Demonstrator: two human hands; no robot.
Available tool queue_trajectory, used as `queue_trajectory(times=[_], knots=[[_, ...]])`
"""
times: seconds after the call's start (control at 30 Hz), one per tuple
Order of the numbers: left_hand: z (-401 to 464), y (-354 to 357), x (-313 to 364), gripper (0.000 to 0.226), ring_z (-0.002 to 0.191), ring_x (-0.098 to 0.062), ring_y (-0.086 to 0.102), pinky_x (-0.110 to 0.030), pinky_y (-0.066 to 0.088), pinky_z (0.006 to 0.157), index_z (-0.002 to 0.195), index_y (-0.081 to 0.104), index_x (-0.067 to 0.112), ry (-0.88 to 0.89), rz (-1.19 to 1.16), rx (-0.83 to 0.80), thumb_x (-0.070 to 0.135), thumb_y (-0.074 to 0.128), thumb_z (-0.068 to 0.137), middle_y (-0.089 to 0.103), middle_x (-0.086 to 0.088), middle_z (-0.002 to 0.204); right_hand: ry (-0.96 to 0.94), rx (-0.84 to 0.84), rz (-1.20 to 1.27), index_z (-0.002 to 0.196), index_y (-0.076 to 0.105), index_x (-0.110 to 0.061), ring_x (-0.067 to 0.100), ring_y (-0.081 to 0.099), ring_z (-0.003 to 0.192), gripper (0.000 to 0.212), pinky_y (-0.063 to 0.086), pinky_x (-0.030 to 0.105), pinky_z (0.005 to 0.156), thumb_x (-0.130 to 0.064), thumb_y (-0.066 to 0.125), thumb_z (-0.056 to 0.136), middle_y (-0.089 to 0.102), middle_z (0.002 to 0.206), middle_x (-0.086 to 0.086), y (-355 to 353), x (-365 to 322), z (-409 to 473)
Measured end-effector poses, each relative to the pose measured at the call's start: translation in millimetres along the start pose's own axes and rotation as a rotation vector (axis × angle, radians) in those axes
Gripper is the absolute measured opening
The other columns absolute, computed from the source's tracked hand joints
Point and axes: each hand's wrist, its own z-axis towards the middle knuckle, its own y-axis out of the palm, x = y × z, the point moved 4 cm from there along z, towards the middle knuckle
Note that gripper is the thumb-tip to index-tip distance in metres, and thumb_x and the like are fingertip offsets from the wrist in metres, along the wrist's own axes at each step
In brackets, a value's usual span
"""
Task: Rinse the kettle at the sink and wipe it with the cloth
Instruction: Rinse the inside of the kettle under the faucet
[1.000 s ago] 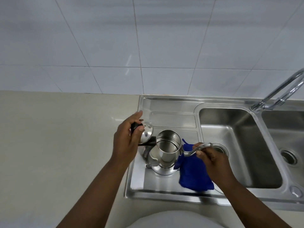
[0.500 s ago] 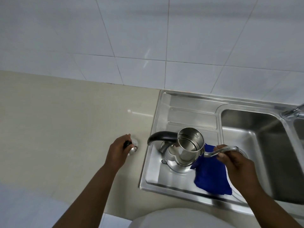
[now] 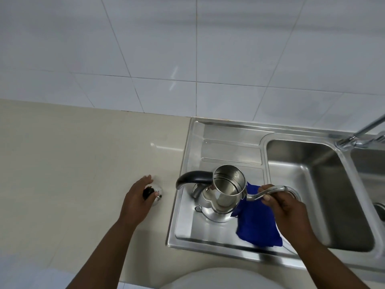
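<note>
A steel kettle (image 3: pixel 227 195) stands without its lid on the sink's drainboard (image 3: pixel 229 149), its black handle (image 3: pixel 194 176) pointing left. My right hand (image 3: pixel 285 207) grips the thin curved spout (image 3: pixel 268 190) on the kettle's right side. A blue cloth (image 3: pixel 258 226) lies on the drainboard beside the kettle, partly under my right hand. The shiny lid (image 3: pixel 157 192) with a black knob rests on the beige countertop (image 3: pixel 73 163) left of the sink. My left hand (image 3: pixel 135 201) hovers over it with fingers stretched out, the knob showing beside the palm.
Right of the drainboard lies a deep steel basin (image 3: pixel 333 184), with a second basin at the frame's right edge. A chrome tap (image 3: pixel 358 134) rises at the back between them. White tiled wall runs behind. A white rounded shape sits at the bottom edge.
My left hand carried the lid from above the kettle to the countertop on the left, set it down, and its fingers have loosened. My right hand has kept its hold on the spout.
</note>
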Motion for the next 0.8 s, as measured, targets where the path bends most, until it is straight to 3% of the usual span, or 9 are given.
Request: queue_trajectory(times=[0.13,0.27,0.4,0.5,0.53,0.6,0.63,0.73,0.8], knots=[[0.0,-1.8,56.8,0.053,0.122,0.015,0.045,-0.003,0.034,0.099,0.134,0.051,0.025,0.096,-0.182,-0.064,0.032,0.067,0.085,0.055,0.016,0.134,-0.011,-0.002,-0.008,0.097,0.071,-0.032,-0.003,0.064,0.099,0.022,0.053,0.024,0.088,-0.014,0.062,0.09,0.067,0.107,-0.031,-1.0,-2.7,1.0],[0.5,18.1,115.3,0.06,0.129,0.005,0.046,-0.009,0.033,0.105,0.136,0.049,0.023,0.238,-0.281,-0.248,0.048,0.059,0.083,0.054,0.014,0.138,-0.015,0.008,-0.005,0.099,0.072,-0.028,-0.004,0.065,0.096,0.017,0.056,0.029,0.084,-0.018,0.062,0.089,0.068,0.105,-0.03,-0.9,-3.4,0.7],[2.5,38.1,140.2,0.049,0.119,-0.001,0.057,-0.016,0.044,0.099,0.132,0.054,0.021,0.324,-0.287,-0.299,0.036,0.061,0.085,0.061,0.007,0.129,-0.036,0.017,-0.006,0.101,0.071,-0.029,-0.008,0.064,0.097,0.033,0.053,0.021,0.082,-0.054,0.055,0.086,0.066,0.104,-0.035,-2.9,-9.8,-1.2],[3.7,43.2,139.2,0.039,0.115,-0.002,0.059,-0.019,0.048,0.095,0.128,0.057,0.025,0.323,-0.287,-0.285,0.029,0.058,0.089,0.063,0.01,0.124,0.003,0.023,-0.01,0.1,0.073,-0.027,-0.007,0.064,0.095,0.015,0.057,0.031,0.083,-0.029,0.063,0.087,0.067,0.101,-0.034,-2.7,-5.3,-0.2],[3.5,43.7,138.5,0.038,0.114,-0.003,0.06,-0.02,0.049,0.095,0.127,0.057,0.027,0.321,-0.279,-0.279,0.031,0.057,0.089,0.063,0.011,0.123,0.022,0.014,0.01,0.101,0.073,-0.027,-0.006,0.064,0.097,0.016,0.058,0.034,0.086,-0.03,0.064,0.088,0.067,0.103,-0.032,-2.2,-2.6,-0.4],[2.9,44.7,136.7,0.039,0.112,-0.004,0.06,-0.02,0.049,0.094,0.126,0.057,0.029,0.315,-0.266,-0.268,0.038,0.054,0.088,0.063,0.012,0.121,0.036,0.003,0.039,0.101,0.072,-0.032,-0.001,0.066,0.096,0.028,0.058,0.037,0.087,-0.052,0.061,0.084,0.07,0.102,-0.027,-2.1,-4.2,-0.7],[2.5,45.0,137.3,0.04,0.112,-0.003,0.06,-0.019,0.049,0.093,0.125,0.058,0.029,0.315,-0.26,-0.262,0.041,0.053,0.087,0.063,0.012,0.12,0.034,0.003,0.034,0.099,0.072,-0.033,0.0,0.067,0.095,0.027,0.058,0.038,0.086,-0.052,0.06,0.084,0.071,0.1,-0.025,-2.6,-5.9,-1.6],[3.0,44.9,138.3,0.041,0.11,-0.002,0.061,-0.016,0.048,0.092,0.124,0.059,0.029,0.304,-0.257,-0.262,0.042,0.053,0.085,0.064,0.013,0.119,0.043,0.01,0.052,0.098,0.073,-0.031,0.002,0.069,0.094,0.015,0.057,0.04,0.088,-0.022,0.065,0.088,0.072,0.1,-0.024,-0.2,-3.3,-0.8],[2.5,44.9,139.1,0.041,0.11,-0.002,0.061,-0.014,0.047,0.091,0.124,0.059,0.027,0.302,-0.254,-0.272,0.042,0.054,0.085,0.064,0.012,0.119,0.038,0.015,0.061,0.097,0.072,-0.032,0.004,0.069,0.094,0.016,0.057,0.039,0.089,-0.039,0.062,0.085,0.073,0.101,-0.023,-0.8,-6.4,-2.1]])
